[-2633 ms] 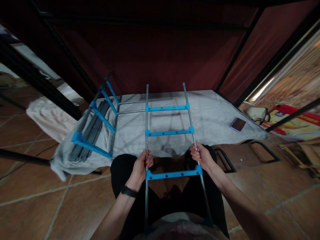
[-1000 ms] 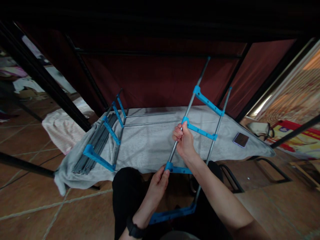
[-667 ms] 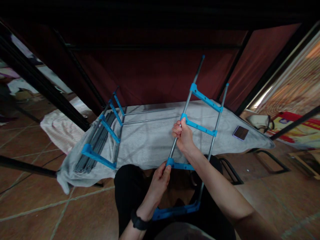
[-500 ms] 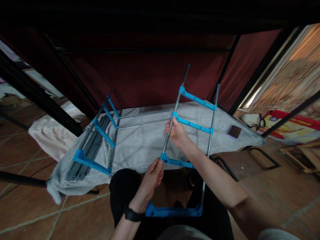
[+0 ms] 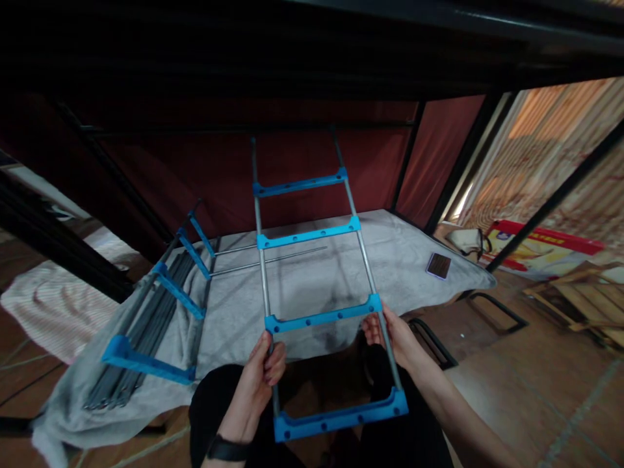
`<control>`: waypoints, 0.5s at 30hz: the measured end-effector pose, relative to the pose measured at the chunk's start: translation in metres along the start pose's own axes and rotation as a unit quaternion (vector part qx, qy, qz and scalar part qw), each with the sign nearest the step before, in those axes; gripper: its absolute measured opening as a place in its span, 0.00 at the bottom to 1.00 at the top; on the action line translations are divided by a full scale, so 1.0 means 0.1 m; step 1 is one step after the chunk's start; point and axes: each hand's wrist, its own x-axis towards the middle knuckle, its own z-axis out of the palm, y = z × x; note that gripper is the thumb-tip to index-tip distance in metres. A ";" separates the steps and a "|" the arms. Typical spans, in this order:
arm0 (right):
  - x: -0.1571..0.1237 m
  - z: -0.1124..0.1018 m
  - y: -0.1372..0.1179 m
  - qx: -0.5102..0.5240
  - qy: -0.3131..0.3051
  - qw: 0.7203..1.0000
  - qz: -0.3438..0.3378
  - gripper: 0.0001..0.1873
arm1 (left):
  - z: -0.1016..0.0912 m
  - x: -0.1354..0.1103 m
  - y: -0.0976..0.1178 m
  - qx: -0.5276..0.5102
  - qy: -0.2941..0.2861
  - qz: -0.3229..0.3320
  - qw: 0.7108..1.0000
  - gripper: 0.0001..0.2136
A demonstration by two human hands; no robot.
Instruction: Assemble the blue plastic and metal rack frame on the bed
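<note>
A ladder-like rack frame of metal tubes and blue plastic crossbars is held up in front of me, tilted over my lap and the cloth. My left hand is closed round its left tube, just under the third crossbar from the top. On the other side, my right hand grips the right tube below the same crossbar, its fingers curled behind. A second rack frame, with similar blue crossbars, stands at the left on the cloth. Two thin metal rods reach rightward from it, partly behind the held frame.
Grey cloth covers the low surface before me. A bundle of grey tubes lies on its left side, a phone-like dark rectangle on its right. Black metal posts and an overhead beam surround the spot. A wooden stool-like piece is at far right.
The held rack frame has swung left and now faces me more squarely. My right hand has gone from the left tube to the right tube; my left hand keeps the left tube.
</note>
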 end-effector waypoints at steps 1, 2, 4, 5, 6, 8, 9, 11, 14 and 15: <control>-0.05 0.04 -0.03 0.011 -0.003 1.000 -0.016 0.27 | 0.03 0.03 -0.05 0.007 0.002 0.007 1.000 0.24; -0.09 0.08 -0.08 0.013 0.001 0.999 -0.038 0.26 | 0.05 0.06 -0.10 0.020 0.005 0.017 1.000 0.24; -0.12 0.15 -0.22 0.004 0.011 0.997 -0.078 0.23 | 0.08 0.12 -0.20 0.060 0.016 0.035 0.997 0.24; -0.12 0.18 -0.29 -0.002 0.012 0.996 -0.086 0.22 | 0.09 0.15 -0.24 0.084 0.032 0.046 0.995 0.24; -0.12 0.20 -0.35 -0.008 0.010 0.996 -0.087 0.22 | 0.09 0.18 -0.26 0.109 0.059 0.060 0.990 0.24; -0.10 0.24 -0.45 -0.026 0.003 0.996 -0.083 0.21 | 0.08 0.23 -0.25 0.158 0.140 0.099 0.972 0.22; -0.09 0.26 -0.48 -0.040 0.003 0.996 -0.083 0.22 | 0.08 0.26 -0.21 0.178 0.183 0.128 0.958 0.22; -0.09 0.31 -0.53 -0.082 0.011 0.992 -0.091 0.23 | 0.13 0.29 -0.06 0.207 0.237 0.195 0.929 0.21; -0.12 0.41 -0.56 -0.157 0.019 0.979 -0.129 0.25 | 0.42 0.29 0.26 0.215 0.197 0.283 0.914 0.19; -0.13 0.45 -0.56 -0.185 0.017 0.971 -0.149 0.25 | 0.58 0.28 0.37 0.200 0.171 0.304 0.916 0.19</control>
